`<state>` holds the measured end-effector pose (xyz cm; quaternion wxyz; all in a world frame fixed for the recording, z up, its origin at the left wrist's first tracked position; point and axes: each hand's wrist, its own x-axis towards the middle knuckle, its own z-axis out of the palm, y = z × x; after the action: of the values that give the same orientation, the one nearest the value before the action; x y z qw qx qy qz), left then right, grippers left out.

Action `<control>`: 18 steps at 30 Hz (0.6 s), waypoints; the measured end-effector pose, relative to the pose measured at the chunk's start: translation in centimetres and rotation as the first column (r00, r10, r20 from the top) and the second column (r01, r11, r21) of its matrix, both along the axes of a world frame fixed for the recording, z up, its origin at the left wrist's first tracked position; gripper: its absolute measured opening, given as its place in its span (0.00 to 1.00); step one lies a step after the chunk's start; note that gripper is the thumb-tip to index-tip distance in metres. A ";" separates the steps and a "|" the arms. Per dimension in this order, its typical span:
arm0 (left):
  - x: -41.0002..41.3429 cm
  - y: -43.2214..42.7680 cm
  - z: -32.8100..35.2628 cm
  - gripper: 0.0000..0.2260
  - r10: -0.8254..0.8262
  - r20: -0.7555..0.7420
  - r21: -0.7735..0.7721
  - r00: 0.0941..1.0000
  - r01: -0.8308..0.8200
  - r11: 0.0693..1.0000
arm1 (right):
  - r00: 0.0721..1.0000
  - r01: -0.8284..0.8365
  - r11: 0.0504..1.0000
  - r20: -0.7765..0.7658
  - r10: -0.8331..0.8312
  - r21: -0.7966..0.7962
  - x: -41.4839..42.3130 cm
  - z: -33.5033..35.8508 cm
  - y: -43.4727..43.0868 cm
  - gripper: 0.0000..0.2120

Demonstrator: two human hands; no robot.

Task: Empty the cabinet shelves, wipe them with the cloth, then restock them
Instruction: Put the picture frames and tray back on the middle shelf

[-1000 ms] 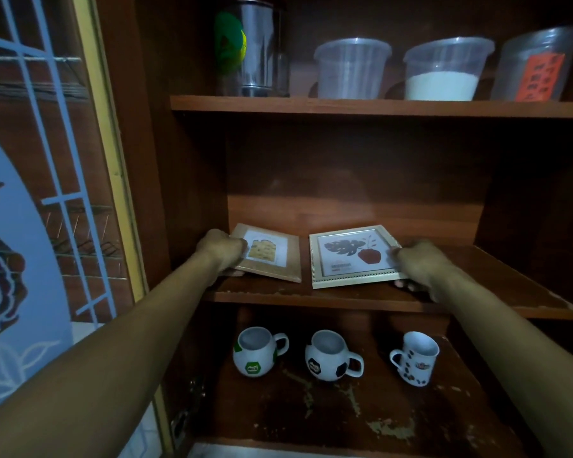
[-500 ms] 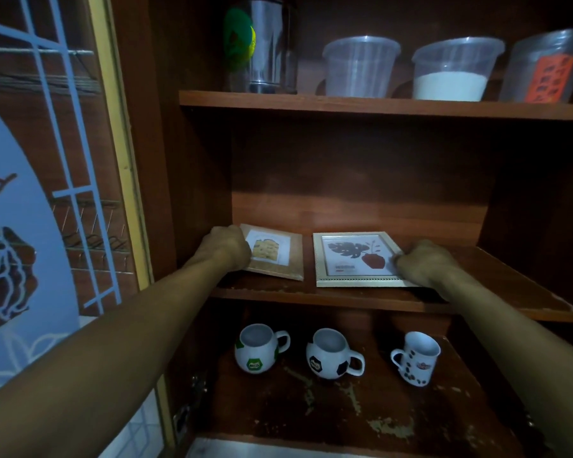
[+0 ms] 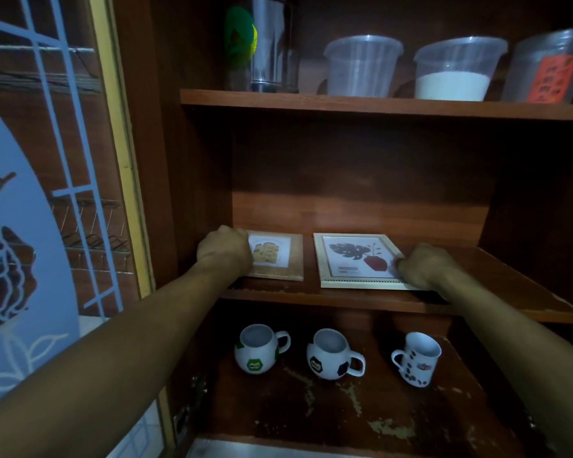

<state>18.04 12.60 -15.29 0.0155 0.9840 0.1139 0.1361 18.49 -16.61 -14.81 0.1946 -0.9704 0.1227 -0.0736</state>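
Observation:
Two picture frames lie flat on the middle shelf of a wooden cabinet. The brown frame is on the left, and my left hand grips its left edge with curled fingers. To its right sits the white frame with a leaf print, whose right edge my right hand holds. My knuckles hide the fingertips of both hands. No cloth is in view.
Three mugs stand on the stained bottom shelf. On the top shelf are a metal canister and three plastic tubs. The patterned glass door hangs open at the left.
Both frames have moved deeper onto the middle shelf and now lie flat, side by side. My hands went in with them and stay on their outer edges.

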 end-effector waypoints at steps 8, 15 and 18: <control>-0.1 0.1 0.2 0.15 0.002 0.008 -0.035 1.000 -0.002 0.999 | 1.000 0.001 1.000 0.018 -0.001 -0.005 -0.3 -0.1 0.2 0.22; -0.4 0.1 0.5 0.15 0.005 0.012 -0.072 1.000 -0.004 0.997 | 1.000 0.010 1.000 0.027 -0.009 -0.019 -0.7 -0.2 0.1 0.20; -0.9 0.0 0.7 0.16 0.001 0.018 -0.076 1.000 0.000 0.997 | 0.999 0.007 1.000 0.053 -0.006 -0.015 -1.1 -0.2 -0.1 0.20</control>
<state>17.19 12.62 -14.58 0.0540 0.9814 0.1191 0.1405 17.43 -16.72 -14.98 0.1899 -0.9692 0.1200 -0.1009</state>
